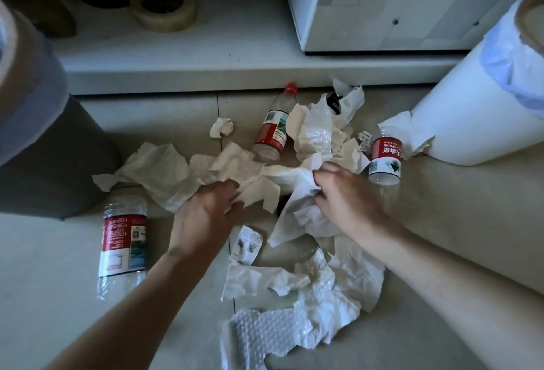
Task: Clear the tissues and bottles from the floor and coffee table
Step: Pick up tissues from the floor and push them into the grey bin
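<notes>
Crumpled white tissues point(164, 169) lie scattered over the pale floor, with more tissues point(323, 290) near the bottom. My right hand point(344, 196) is shut on a bunch of tissue point(297, 210) at the middle. My left hand point(206, 213) reaches onto the tissue sheet beside it, fingers spread. Three clear bottles with red labels lie on the floor: one bottle point(123, 243) at the left, a red-capped bottle point(273, 128) at the centre back, and a third bottle point(385, 160) at the right.
A dark grey bin point(44, 146) stands at the left. A white bin with a pale blue liner point(477, 104) stands at the right. Behind runs a low white shelf point(206, 66) holding a tape roll point(163, 7) and a white box point(397, 10). A small receipt point(247, 246) lies between my arms.
</notes>
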